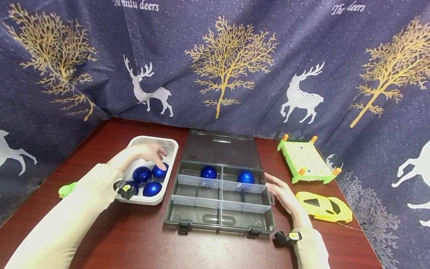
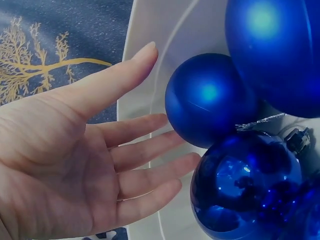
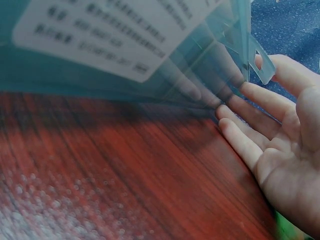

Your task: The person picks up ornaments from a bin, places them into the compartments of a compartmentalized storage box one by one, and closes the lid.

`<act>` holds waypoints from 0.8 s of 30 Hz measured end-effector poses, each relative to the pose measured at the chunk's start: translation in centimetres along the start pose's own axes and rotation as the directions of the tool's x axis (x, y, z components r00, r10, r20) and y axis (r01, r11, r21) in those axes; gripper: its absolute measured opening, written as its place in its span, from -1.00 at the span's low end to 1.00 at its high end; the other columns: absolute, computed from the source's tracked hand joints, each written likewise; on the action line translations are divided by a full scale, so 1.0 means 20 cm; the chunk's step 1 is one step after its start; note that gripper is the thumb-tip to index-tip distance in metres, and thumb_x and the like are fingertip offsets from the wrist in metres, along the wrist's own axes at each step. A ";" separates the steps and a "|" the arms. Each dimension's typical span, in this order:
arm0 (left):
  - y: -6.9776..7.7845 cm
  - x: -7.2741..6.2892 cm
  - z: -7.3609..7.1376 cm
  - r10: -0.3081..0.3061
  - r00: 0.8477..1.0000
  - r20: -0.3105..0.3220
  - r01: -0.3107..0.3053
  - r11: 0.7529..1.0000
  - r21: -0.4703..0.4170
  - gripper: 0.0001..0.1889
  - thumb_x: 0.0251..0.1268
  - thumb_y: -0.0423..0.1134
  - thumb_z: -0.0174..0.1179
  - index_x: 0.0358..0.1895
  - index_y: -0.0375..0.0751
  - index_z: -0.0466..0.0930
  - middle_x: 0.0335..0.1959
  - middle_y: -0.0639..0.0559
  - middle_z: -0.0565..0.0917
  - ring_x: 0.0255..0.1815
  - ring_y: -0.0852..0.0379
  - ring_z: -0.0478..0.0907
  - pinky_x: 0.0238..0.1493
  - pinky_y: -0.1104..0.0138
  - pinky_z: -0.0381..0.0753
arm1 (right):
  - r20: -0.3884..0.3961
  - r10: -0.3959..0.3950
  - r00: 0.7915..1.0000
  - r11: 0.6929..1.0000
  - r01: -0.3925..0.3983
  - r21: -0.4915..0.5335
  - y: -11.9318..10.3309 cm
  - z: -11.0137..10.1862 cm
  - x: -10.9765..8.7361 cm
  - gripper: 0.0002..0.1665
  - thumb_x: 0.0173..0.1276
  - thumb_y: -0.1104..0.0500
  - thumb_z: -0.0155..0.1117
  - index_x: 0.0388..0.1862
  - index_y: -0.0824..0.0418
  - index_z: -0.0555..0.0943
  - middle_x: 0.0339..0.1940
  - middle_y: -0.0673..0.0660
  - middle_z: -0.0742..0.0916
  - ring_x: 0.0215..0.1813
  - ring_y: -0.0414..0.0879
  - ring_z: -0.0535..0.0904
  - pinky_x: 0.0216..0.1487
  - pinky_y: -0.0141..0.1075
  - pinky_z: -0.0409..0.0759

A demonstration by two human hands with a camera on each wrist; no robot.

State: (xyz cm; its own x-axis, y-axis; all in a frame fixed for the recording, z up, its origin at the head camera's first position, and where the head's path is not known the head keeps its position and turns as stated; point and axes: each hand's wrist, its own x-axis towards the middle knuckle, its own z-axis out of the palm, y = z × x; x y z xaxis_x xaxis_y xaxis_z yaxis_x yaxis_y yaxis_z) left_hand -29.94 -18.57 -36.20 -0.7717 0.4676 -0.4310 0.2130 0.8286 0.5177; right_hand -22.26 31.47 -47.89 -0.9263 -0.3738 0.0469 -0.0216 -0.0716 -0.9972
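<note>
My left hand [image 1: 149,152] is over a white tray [image 1: 147,202] holding several blue Christmas balls. Its fingers are spread; in the left wrist view they reach beside a matte ball [image 2: 197,102] and a shiny ball [image 2: 245,185], thumb apart. Whether the fingertips touch them, I cannot tell. To the right lies a dark see-through compartment box [image 1: 195,215], lid folded back. A shiny blue ball [image 1: 208,172] and a glittery blue ball [image 1: 246,178] sit in its two back compartments. My right hand [image 1: 283,194] rests extended fingers against the box's right side.
A green toy bed frame [image 1: 307,158] with orange leg ends lies at the back right. A yellow toy car body [image 1: 324,207] is right of my right hand. A green object [image 1: 67,189] is partly hidden behind my left arm. A patterned cloth [image 1: 215,67] hangs behind the table.
</note>
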 end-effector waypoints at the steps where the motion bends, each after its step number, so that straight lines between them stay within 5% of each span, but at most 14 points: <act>1: 0.00 0.00 0.00 0.002 1.000 0.011 -0.002 1.000 0.003 -0.26 0.06 -0.15 0.41 0.24 -0.57 0.38 0.09 -0.45 0.60 0.14 -0.28 0.56 0.02 -0.05 0.62 | 0.000 0.000 1.000 1.000 0.000 0.000 0.00 0.00 0.00 -0.32 0.51 0.37 -0.09 0.44 0.65 -0.06 0.13 -0.16 0.68 0.09 -0.32 0.64 0.09 -0.50 0.56; 10: 0.02 0.02 -0.01 -0.019 0.996 0.091 0.016 0.999 0.034 -0.27 0.05 -0.15 0.45 0.22 -0.56 0.42 0.12 -0.45 0.59 0.06 -0.25 0.61 -0.04 -0.03 0.64 | 0.002 -0.006 1.000 1.000 0.006 -0.001 0.00 0.00 0.00 -0.32 0.51 0.36 -0.08 0.45 0.65 -0.06 0.11 -0.14 0.70 0.03 -0.34 0.66 0.09 -0.50 0.56; 18: 0.01 0.03 -0.01 0.044 0.985 0.167 -0.063 0.992 0.110 -0.28 0.05 -0.22 0.45 0.21 -0.62 0.40 0.14 -0.55 0.53 0.15 -0.32 0.56 0.03 0.05 0.65 | -0.005 0.014 1.000 1.000 -0.014 -0.011 0.00 0.00 0.00 -0.32 0.52 0.34 -0.06 0.46 0.62 -0.03 0.13 -0.16 0.68 0.03 -0.33 0.66 0.07 -0.48 0.58; 24: 0.01 0.04 0.00 0.081 0.985 0.152 -0.110 0.976 0.190 -0.33 0.03 -0.22 0.45 0.15 -0.61 0.46 0.08 -0.49 0.60 0.12 -0.28 0.59 0.06 0.13 0.64 | 0.009 -0.013 1.000 1.000 0.013 0.006 0.01 -0.01 0.00 -0.33 0.52 0.36 -0.08 0.45 0.65 -0.04 0.12 -0.12 0.70 0.03 -0.33 0.66 0.12 -0.49 0.55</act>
State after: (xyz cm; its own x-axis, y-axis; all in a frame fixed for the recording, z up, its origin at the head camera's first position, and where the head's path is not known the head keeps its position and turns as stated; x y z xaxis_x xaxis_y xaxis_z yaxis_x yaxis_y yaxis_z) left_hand -30.48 -18.08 -36.37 -0.6519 0.5746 -0.4948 0.4060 0.8156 0.4122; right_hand -22.36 31.57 -48.01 -0.9226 -0.3810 0.0603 -0.0311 -0.0823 -0.9961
